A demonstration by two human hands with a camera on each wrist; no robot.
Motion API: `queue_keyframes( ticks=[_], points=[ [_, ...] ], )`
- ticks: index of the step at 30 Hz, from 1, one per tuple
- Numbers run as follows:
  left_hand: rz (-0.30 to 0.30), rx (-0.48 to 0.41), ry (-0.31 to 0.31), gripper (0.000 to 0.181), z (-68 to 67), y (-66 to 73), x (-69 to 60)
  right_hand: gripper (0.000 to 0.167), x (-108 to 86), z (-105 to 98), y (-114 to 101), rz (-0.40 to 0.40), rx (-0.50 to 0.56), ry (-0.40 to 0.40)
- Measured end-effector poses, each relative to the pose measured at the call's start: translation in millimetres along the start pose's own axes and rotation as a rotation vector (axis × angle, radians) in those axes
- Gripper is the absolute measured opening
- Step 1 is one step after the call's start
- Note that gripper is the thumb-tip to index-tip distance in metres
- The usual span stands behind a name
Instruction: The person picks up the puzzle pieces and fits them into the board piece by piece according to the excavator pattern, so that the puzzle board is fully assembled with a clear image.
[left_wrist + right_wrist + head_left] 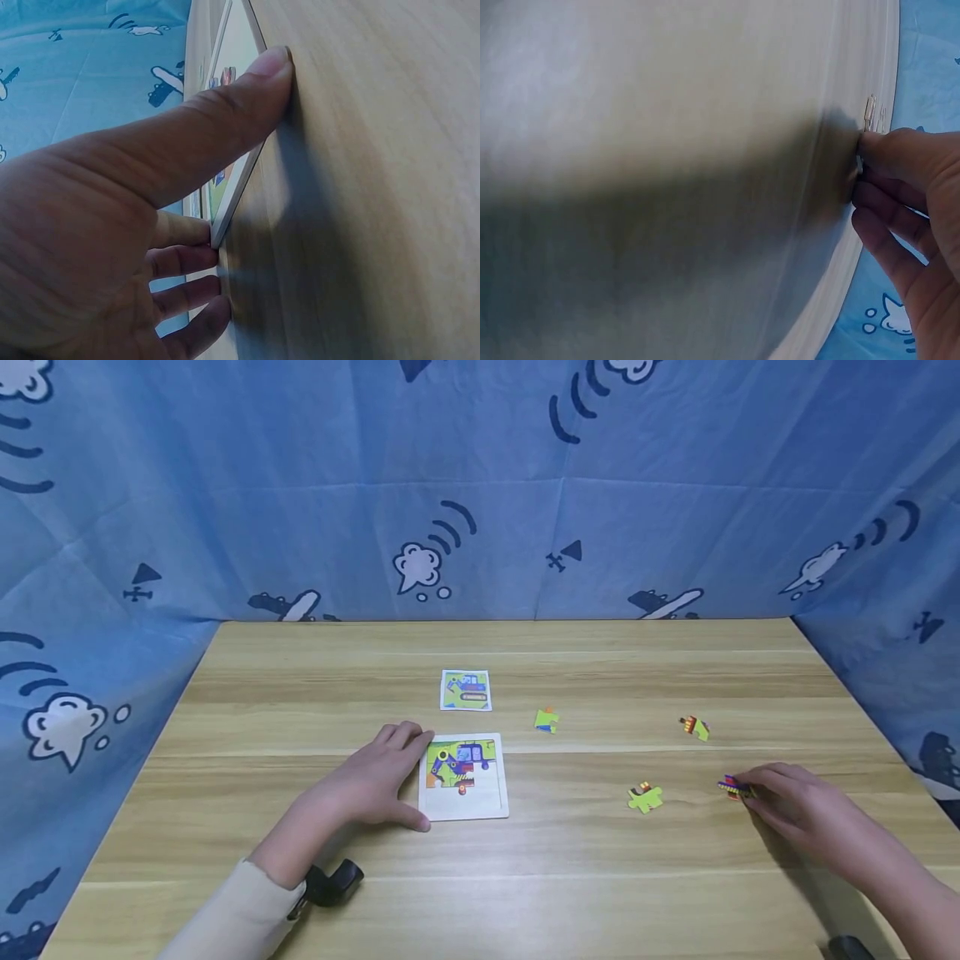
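Left hand [375, 781] spread along the left edge of the puzzle board [480, 807], thumb at the near corner, fingertips at the far one, bracing rather than gripping. Right hand [806, 806], well off to the right, pinches a striped piece [727, 787] between thumb and fingers; can't tell if it's off the wood, the right wrist view mostly hides it. Board lies flat left of mid-table, just near of the picture card [466, 691], filled at the far side and left, blank white along the near side and lower right. Step in hand, my read: collecting a piece while the board is steadied. Next move probably calls for lifting it, carrying it left, turning it to match the card, then pressing it flat into the blank part. Watch the path: a green piece [645, 798] sits almost on the straight line, so go over it. Two others, a small square piece [547, 721] and a curved piece [695, 727], lie farther back. Bare wood on the board's right and near sides gives good access; left side is taken by the hand. Far edge of the table [510, 639] and blue cloth [495, 460] are well apart from the work.
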State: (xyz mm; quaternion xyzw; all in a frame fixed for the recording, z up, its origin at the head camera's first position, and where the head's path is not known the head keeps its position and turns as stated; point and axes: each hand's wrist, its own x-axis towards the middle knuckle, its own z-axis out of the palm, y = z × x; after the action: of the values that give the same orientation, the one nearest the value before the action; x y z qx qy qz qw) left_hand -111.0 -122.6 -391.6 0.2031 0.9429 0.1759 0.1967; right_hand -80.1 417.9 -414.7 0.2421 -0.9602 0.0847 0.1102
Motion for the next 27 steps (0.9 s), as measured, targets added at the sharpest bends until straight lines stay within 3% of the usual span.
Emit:
queue_keyframes(
  ticks=[12,27],
  points=[
    [0.011,0.0,-0.003,0.116,-0.2,-1.5,-0.6,0.041,-1.2,-3,-4,0.027,0.066,0.01],
    [0.012,0.003,-0.003,0.116,-0.8,-0.8,-0.6,0.048,19.7,-28,-18,-0.011,0.005,0.079]
  ],
)
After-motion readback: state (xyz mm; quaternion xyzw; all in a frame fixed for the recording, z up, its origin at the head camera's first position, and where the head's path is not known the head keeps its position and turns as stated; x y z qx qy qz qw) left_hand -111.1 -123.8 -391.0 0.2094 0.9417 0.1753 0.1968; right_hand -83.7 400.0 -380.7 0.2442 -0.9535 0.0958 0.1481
